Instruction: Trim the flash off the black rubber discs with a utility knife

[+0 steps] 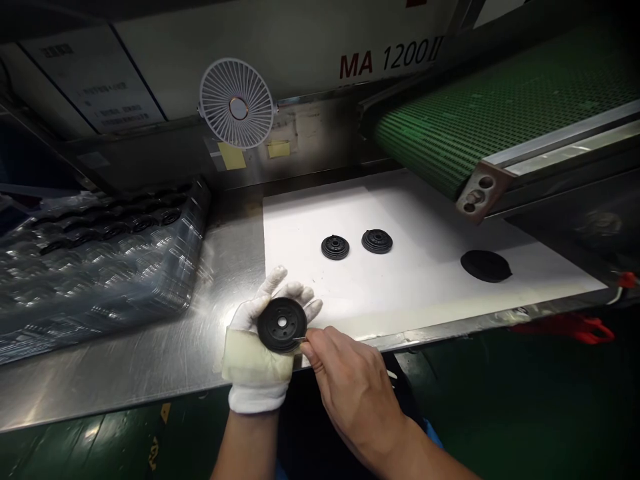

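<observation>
My left hand (257, 363), in a white glove, holds a round black plastic disc (281, 325) with a centre hole, flat side facing me, above the front edge of the steel table. My bare right hand (350, 387) is closed in a pinch on a small thin metal tool (299, 340), its tip touching the disc's lower right rim. Two more black discs (335, 247) (377, 241) lie side by side on the white sheet (425, 293) beyond my hands. A flatter black disc (485, 265) lies further right on the same sheet.
A clear plastic bag (95, 260) full of black parts lies on the steel table (150, 353) at left. A green conveyor belt (490, 113) slopes down at the upper right. A small white fan (237, 103) hangs on the machine wall behind. A red object (575, 328) sits below the table edge at right.
</observation>
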Tool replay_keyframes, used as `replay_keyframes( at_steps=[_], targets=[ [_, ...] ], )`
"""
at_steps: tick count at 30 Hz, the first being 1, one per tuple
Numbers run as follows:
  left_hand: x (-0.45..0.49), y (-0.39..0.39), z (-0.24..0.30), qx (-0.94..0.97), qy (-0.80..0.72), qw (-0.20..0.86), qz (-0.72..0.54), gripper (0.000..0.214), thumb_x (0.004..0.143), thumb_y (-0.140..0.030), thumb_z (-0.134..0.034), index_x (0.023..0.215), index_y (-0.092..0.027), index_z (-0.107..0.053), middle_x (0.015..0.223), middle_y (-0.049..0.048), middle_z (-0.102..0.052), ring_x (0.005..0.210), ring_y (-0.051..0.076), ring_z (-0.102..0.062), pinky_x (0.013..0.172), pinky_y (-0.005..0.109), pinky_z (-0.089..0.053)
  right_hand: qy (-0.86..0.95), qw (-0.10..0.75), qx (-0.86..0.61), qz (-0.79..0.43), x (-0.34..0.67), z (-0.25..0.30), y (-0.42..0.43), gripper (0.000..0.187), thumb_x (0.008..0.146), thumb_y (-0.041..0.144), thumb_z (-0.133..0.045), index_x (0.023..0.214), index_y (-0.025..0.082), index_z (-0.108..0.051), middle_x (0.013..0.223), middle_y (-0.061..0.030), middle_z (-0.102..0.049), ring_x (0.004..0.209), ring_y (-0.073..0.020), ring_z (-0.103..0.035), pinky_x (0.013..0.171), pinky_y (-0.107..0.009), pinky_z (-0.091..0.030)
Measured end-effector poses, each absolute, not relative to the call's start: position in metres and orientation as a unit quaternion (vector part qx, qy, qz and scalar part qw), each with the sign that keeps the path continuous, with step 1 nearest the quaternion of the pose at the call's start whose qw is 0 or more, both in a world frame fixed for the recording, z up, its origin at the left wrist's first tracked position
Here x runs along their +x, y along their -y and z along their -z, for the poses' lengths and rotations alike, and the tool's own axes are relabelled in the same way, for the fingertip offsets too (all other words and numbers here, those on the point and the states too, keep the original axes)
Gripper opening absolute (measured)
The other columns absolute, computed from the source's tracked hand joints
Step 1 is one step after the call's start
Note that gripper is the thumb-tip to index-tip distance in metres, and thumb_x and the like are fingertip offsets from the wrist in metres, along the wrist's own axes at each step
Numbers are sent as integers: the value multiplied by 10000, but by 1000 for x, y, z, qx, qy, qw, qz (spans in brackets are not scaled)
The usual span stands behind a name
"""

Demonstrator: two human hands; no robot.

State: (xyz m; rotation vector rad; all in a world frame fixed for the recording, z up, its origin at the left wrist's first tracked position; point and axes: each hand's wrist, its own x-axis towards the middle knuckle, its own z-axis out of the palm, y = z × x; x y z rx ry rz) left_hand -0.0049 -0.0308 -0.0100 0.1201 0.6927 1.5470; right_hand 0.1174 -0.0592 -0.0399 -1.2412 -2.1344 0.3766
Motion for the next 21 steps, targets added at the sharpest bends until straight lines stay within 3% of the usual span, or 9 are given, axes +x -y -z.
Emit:
replay_keyframes(
  at_steps=[3,7,12,14,18,21],
  targets=[
    [-5,31,9,42,-298,659,-689,289,764,-195,-544,1024,-124,-648,734,62,-617,685,187,-607,697,378,-543,801,310,-497,-125,123,39,55,382,1059,330,-241,850,207,-535,701,7,-505,590,-161,-460,558,-305,-242],
    [0,26,11,9,-307,636,-708,119,803,-159,-588,902,-137,-650,664,11,-570,627,127,-570,651,291,-528,800,309,-499,-123,120,41,57,394,1058,328,-234,818,208,-522,686,7,-495,574,-161,-445,549,-310,-226],
    [7,24,15,-37,-286,583,-760,101,821,-113,-583,886,-167,-637,675,-20,-561,632,87,-568,730,274,-534,807,311,-484,-135,112,46,64,392,1060,316,-231,845,204,-539,697,-2,-509,592,-165,-459,558,-305,-235],
    [8,26,15,-25,-291,563,-773,151,814,-112,-580,933,-180,-643,711,-16,-590,679,95,-594,810,305,-531,809,308,-481,-140,111,46,65,398,1061,325,-232,838,205,-539,697,-2,-510,598,-168,-464,563,-306,-239],
    [3,33,13,35,-313,640,-701,328,801,-231,-533,1104,-155,-634,911,110,-661,934,274,-628,850,508,-510,806,317,-480,-138,118,45,60,391,1063,328,-236,848,207,-539,704,3,-512,601,-165,-472,561,-306,-240],
    [1,33,14,35,-305,650,-695,321,777,-219,-523,1058,-132,-652,800,96,-644,795,231,-632,781,465,-535,800,318,-494,-120,122,44,57,390,1063,332,-232,860,209,-541,699,6,-509,586,-165,-466,559,-311,-233]
  ],
)
